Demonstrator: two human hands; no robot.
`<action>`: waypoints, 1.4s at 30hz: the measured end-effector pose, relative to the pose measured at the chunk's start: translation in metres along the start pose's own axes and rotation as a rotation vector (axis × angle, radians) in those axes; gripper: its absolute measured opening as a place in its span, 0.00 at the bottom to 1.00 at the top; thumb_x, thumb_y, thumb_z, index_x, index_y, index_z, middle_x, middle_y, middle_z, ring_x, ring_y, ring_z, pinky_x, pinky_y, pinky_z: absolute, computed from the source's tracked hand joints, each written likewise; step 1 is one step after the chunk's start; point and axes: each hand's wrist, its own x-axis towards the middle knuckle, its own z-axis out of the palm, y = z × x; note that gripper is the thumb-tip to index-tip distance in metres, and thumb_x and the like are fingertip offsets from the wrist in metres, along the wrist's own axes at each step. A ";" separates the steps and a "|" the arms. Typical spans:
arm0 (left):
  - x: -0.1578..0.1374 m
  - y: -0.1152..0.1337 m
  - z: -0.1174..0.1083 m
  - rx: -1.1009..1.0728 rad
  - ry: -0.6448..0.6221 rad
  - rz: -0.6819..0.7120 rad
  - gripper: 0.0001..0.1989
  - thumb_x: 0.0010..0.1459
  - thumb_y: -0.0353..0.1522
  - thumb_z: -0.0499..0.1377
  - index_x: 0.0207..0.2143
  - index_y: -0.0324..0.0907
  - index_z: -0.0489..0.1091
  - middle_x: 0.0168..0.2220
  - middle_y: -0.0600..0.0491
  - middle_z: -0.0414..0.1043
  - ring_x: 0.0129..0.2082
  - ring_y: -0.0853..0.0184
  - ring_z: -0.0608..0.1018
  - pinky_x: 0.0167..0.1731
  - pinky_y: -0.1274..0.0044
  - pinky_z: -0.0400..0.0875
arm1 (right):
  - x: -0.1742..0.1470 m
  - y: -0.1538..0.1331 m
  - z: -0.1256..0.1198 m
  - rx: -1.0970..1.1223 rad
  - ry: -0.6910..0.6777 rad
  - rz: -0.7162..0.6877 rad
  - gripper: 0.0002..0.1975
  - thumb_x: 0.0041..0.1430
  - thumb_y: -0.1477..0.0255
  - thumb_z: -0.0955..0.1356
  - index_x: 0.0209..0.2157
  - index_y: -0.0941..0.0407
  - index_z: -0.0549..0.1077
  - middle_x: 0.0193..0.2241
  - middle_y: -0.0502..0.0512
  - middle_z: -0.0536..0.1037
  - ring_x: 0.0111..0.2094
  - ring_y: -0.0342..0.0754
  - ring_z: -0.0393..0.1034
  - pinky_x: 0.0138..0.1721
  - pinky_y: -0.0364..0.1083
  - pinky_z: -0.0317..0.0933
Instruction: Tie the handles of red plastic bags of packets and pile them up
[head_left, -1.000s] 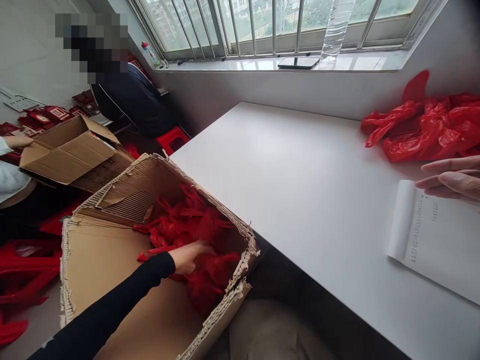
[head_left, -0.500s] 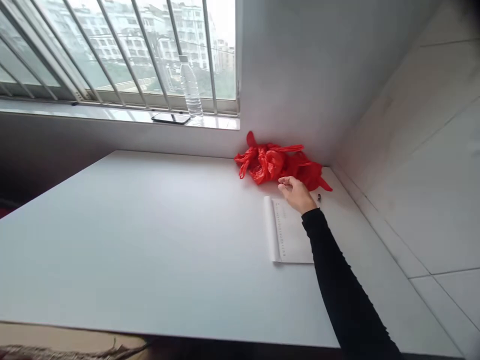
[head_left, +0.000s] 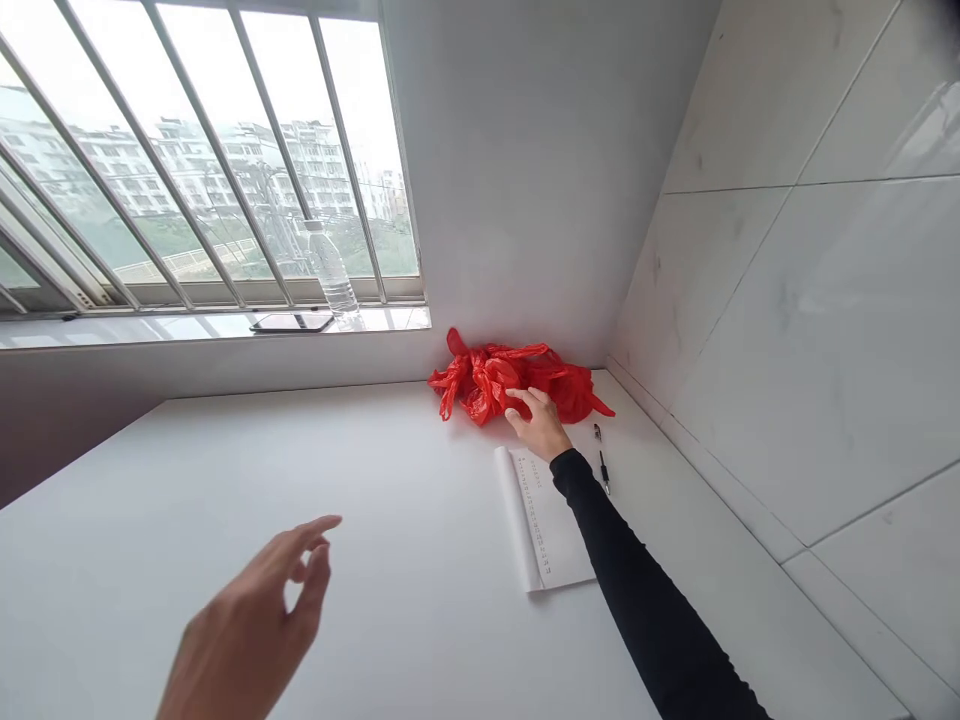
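Note:
My right hand (head_left: 541, 425), in a black sleeve, hovers at the near side of a crumpled red plastic bag (head_left: 487, 378), thumb and fingers apart and nothing visible between them. Whether the fingertips touch the bag I cannot tell. Below that hand lies a notepad (head_left: 551, 525) with its cover folded back on the left and rows of small writing; the forearm hides part of it. A black pen (head_left: 604, 468) rests to the right of the pad. At the lower left, my left hand (head_left: 259, 610) is raised over the white table, fingers spread and holding nothing.
The white table (head_left: 360, 460) reaches into the corner between the grey wall and a tiled wall (head_left: 750, 330). On the windowsill (head_left: 202, 327) stand a clear plastic bottle (head_left: 330, 270) and a flat dark phone-like object (head_left: 292, 322), behind window bars.
My left hand has come into view at the lower left. The view has tilted up and turned right, and more of the pen shows. My right hand stays near the red bag.

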 end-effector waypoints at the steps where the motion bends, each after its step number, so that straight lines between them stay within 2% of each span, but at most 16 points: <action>1: 0.010 0.014 0.006 0.010 -0.027 0.016 0.16 0.65 0.44 0.49 0.49 0.55 0.72 0.32 0.56 0.77 0.22 0.65 0.76 0.22 0.73 0.70 | 0.006 -0.005 0.004 -0.006 0.011 0.006 0.22 0.61 0.68 0.67 0.57 0.50 0.72 0.64 0.59 0.59 0.69 0.58 0.45 0.68 0.61 0.44; 3: 0.027 0.036 0.018 -0.009 -0.059 0.074 0.18 0.67 0.42 0.45 0.49 0.52 0.71 0.35 0.55 0.77 0.26 0.65 0.78 0.25 0.73 0.70 | 0.016 -0.013 0.010 -0.009 0.006 0.016 0.21 0.59 0.69 0.69 0.55 0.53 0.74 0.65 0.62 0.58 0.69 0.61 0.44 0.68 0.62 0.42; 6: 0.043 0.049 0.039 -0.069 -0.114 0.082 0.18 0.67 0.38 0.44 0.51 0.49 0.69 0.38 0.55 0.77 0.27 0.67 0.77 0.28 0.73 0.70 | 0.021 -0.025 0.014 0.010 -0.058 0.012 0.18 0.57 0.70 0.70 0.50 0.55 0.77 0.59 0.64 0.67 0.65 0.61 0.56 0.66 0.60 0.49; 11: 0.050 0.032 0.070 -0.223 -0.163 -0.046 0.18 0.66 0.35 0.45 0.55 0.48 0.64 0.39 0.55 0.75 0.24 0.68 0.74 0.32 0.71 0.71 | -0.003 -0.047 0.003 0.115 -0.133 -0.051 0.19 0.61 0.65 0.68 0.51 0.58 0.76 0.56 0.63 0.71 0.59 0.56 0.65 0.62 0.55 0.58; 14: 0.050 0.021 0.081 -0.345 -0.113 -0.128 0.18 0.65 0.37 0.47 0.55 0.46 0.64 0.39 0.53 0.74 0.25 0.67 0.74 0.34 0.70 0.72 | -0.024 -0.064 -0.011 0.204 -0.188 -0.104 0.17 0.64 0.61 0.66 0.49 0.55 0.76 0.52 0.57 0.75 0.53 0.49 0.70 0.57 0.47 0.63; 17: 0.051 0.016 0.088 -0.430 -0.070 -0.137 0.18 0.65 0.40 0.49 0.54 0.45 0.66 0.40 0.51 0.73 0.28 0.66 0.75 0.35 0.68 0.72 | -0.041 -0.079 -0.023 0.319 -0.245 -0.110 0.16 0.62 0.60 0.68 0.46 0.54 0.76 0.45 0.54 0.76 0.45 0.47 0.71 0.50 0.46 0.66; 22: 0.049 0.012 0.090 -0.522 -0.096 -0.076 0.22 0.65 0.42 0.51 0.58 0.47 0.65 0.48 0.48 0.70 0.39 0.64 0.76 0.37 0.71 0.75 | -0.056 -0.094 -0.029 0.506 -0.325 -0.092 0.14 0.59 0.65 0.71 0.46 0.54 0.73 0.38 0.50 0.72 0.38 0.44 0.67 0.42 0.44 0.63; 25: 0.047 0.014 0.086 -0.590 -0.213 0.064 0.25 0.64 0.44 0.54 0.63 0.52 0.60 0.57 0.49 0.67 0.53 0.62 0.74 0.49 0.69 0.74 | -0.061 -0.097 -0.028 0.573 -0.383 -0.107 0.12 0.61 0.66 0.70 0.45 0.54 0.73 0.36 0.49 0.71 0.36 0.43 0.65 0.40 0.43 0.62; 26: 0.046 0.016 0.086 -0.603 -0.261 0.117 0.24 0.64 0.43 0.55 0.62 0.52 0.62 0.58 0.49 0.67 0.56 0.60 0.72 0.53 0.66 0.71 | -0.062 -0.098 -0.027 0.554 -0.405 -0.112 0.12 0.61 0.66 0.70 0.45 0.54 0.73 0.35 0.49 0.71 0.35 0.43 0.64 0.39 0.43 0.61; 28: 0.046 0.018 0.085 -0.613 -0.336 0.191 0.17 0.63 0.40 0.56 0.53 0.48 0.71 0.55 0.47 0.70 0.56 0.57 0.72 0.58 0.62 0.67 | -0.065 -0.098 -0.028 0.427 -0.463 -0.123 0.12 0.63 0.63 0.68 0.43 0.55 0.74 0.32 0.48 0.70 0.32 0.42 0.63 0.35 0.43 0.60; 30: 0.046 0.019 0.087 -0.622 -0.386 0.233 0.09 0.60 0.34 0.57 0.41 0.45 0.75 0.50 0.47 0.73 0.52 0.57 0.75 0.55 0.64 0.69 | -0.068 -0.099 -0.029 0.226 -0.539 -0.123 0.15 0.65 0.59 0.65 0.39 0.56 0.75 0.27 0.48 0.69 0.27 0.42 0.61 0.29 0.42 0.56; 31: 0.047 0.019 0.088 -0.632 -0.408 0.253 0.09 0.57 0.29 0.57 0.38 0.45 0.75 0.48 0.48 0.74 0.50 0.59 0.76 0.53 0.66 0.71 | -0.070 -0.099 -0.030 0.117 -0.578 -0.117 0.18 0.66 0.56 0.64 0.37 0.56 0.75 0.25 0.47 0.69 0.25 0.42 0.59 0.27 0.43 0.54; 33: 0.047 0.018 0.090 -0.652 -0.444 0.282 0.19 0.53 0.22 0.52 0.42 0.46 0.75 0.47 0.50 0.75 0.46 0.63 0.78 0.50 0.69 0.72 | -0.073 -0.098 -0.030 -0.085 -0.651 -0.118 0.22 0.66 0.52 0.63 0.35 0.56 0.77 0.22 0.48 0.69 0.23 0.42 0.59 0.26 0.43 0.51; 35: 0.046 0.017 0.092 -0.659 -0.445 0.275 0.26 0.50 0.19 0.47 0.46 0.45 0.74 0.48 0.50 0.75 0.45 0.65 0.78 0.49 0.71 0.73 | -0.076 -0.095 -0.028 -0.262 -0.714 -0.160 0.21 0.62 0.51 0.67 0.39 0.54 0.78 0.22 0.49 0.71 0.24 0.43 0.62 0.27 0.43 0.51; 38: 0.043 0.019 0.093 -0.643 -0.437 0.270 0.28 0.52 0.19 0.46 0.51 0.45 0.72 0.50 0.49 0.75 0.48 0.64 0.76 0.51 0.69 0.71 | -0.081 -0.089 -0.018 -0.449 -0.826 -0.234 0.20 0.55 0.54 0.73 0.43 0.54 0.79 0.27 0.51 0.76 0.29 0.46 0.67 0.29 0.44 0.53; 42: 0.039 0.029 0.092 -0.607 -0.498 0.346 0.26 0.51 0.21 0.52 0.49 0.49 0.74 0.47 0.53 0.76 0.49 0.63 0.75 0.51 0.70 0.70 | -0.086 -0.087 -0.006 -0.498 -0.892 -0.262 0.08 0.55 0.66 0.73 0.36 0.53 0.78 0.29 0.52 0.78 0.30 0.46 0.69 0.30 0.43 0.53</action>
